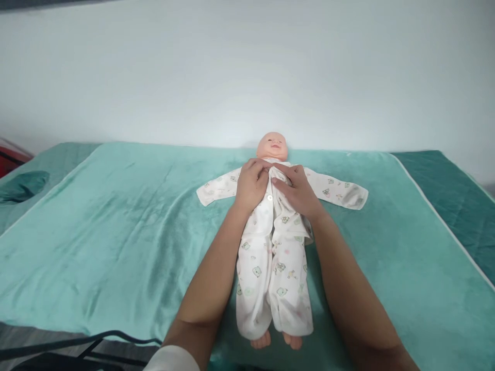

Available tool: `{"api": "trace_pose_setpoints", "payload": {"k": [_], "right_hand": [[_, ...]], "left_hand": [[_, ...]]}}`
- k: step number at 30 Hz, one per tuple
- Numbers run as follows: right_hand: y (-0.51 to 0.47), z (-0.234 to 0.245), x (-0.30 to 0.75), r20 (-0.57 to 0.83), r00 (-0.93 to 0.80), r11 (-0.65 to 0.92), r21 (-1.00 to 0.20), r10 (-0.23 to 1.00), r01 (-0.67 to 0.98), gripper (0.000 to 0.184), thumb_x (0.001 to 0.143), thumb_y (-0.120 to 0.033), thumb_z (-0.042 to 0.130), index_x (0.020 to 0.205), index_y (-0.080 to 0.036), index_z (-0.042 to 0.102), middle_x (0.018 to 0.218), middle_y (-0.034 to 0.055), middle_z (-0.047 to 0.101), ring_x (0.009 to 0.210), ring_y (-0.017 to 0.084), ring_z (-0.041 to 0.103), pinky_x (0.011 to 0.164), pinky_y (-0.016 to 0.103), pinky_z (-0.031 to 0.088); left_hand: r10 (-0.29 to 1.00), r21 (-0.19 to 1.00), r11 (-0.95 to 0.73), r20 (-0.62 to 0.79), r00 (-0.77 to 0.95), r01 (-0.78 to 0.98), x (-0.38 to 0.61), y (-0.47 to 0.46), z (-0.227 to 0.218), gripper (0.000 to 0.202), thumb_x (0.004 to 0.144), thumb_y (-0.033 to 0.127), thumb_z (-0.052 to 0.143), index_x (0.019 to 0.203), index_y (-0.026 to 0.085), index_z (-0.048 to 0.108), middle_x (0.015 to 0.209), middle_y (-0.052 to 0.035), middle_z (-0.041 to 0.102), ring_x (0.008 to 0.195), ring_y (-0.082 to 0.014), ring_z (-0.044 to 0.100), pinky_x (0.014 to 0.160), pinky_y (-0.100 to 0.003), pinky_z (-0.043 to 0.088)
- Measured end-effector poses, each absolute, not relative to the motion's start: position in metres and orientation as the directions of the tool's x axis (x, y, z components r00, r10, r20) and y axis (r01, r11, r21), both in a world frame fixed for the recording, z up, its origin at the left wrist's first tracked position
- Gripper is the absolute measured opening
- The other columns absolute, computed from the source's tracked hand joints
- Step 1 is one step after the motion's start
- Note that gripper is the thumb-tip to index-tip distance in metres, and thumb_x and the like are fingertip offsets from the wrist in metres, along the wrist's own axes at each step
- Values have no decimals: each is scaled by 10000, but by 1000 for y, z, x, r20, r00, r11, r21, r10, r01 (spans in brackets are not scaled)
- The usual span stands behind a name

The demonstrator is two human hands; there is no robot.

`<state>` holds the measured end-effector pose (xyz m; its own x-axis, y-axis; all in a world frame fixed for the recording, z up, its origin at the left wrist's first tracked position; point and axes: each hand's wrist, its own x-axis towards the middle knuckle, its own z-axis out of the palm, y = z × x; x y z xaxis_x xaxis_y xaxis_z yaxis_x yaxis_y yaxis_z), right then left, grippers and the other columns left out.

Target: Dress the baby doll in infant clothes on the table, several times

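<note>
A baby doll [272,146] lies on its back, its head toward the wall and its bare feet toward me. It wears a white printed jacket [261,219] and matching trousers [255,273]. The jacket's sleeves stretch out to both sides. At the upper chest, my left hand [252,184] pinches the jacket's front edge just below the neck. Across from it, my right hand [297,186] grips the other front edge, thumb and forefinger close together. A white button [269,198] shows on the front below my fingers. The fabric right between my fingertips is mostly hidden.
A turquoise blanket [116,232] covers the bed, with darker green quilted bedding [444,190] at the right. Behind the doll's head rises a white wall [247,72]. A black cable or bar [85,340] crosses the lower left. Something red [10,159] stands at the far left.
</note>
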<state>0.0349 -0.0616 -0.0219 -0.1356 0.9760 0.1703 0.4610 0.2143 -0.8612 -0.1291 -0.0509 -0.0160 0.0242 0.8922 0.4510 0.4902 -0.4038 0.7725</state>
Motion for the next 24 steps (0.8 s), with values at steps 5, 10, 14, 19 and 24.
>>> {"api": "trace_pose_setpoints", "payload": {"k": [5,10,14,19,24], "right_hand": [[-75,-12,38,266,-102,280,-820,959,499,509,857,-415,658,1331,-240,597,1199,89,534,1114,251,554,1052,438,452],[-114,14,23,320,-146,306,-537,936,786,327,859,-352,651,1140,-208,570,1191,139,567,1130,341,524,911,459,466],[-136,28,10,135,-166,210,-463,977,861,168,858,-277,599,974,-216,493,987,88,578,856,263,548,681,363,411],[-120,24,18,57,-43,70,-650,997,757,187,882,-362,598,895,-236,462,845,3,578,704,179,517,643,318,365],[-100,10,29,71,-38,79,-800,997,595,235,867,-448,630,898,-232,544,817,-7,626,745,179,570,695,314,405]], "left_hand": [[880,761,-403,475,-14,508,-128,-57,-14,263,909,122,474,965,225,709,1106,-62,700,1111,-202,631,1013,-346,476],[842,752,-375,520,-139,542,-128,-87,-13,236,911,139,506,966,219,722,957,-36,717,939,-189,644,900,-328,486],[879,810,-375,465,-106,451,-131,-110,-17,204,945,208,544,1038,216,724,924,-16,716,819,-151,641,794,-284,498],[884,733,-385,468,-5,561,-134,-104,-18,263,978,272,549,1175,211,713,916,-31,682,851,-168,644,813,-304,493],[917,739,-332,398,18,587,-135,-92,-15,264,996,314,542,1157,238,737,995,-38,729,955,-192,681,824,-312,498]]}}
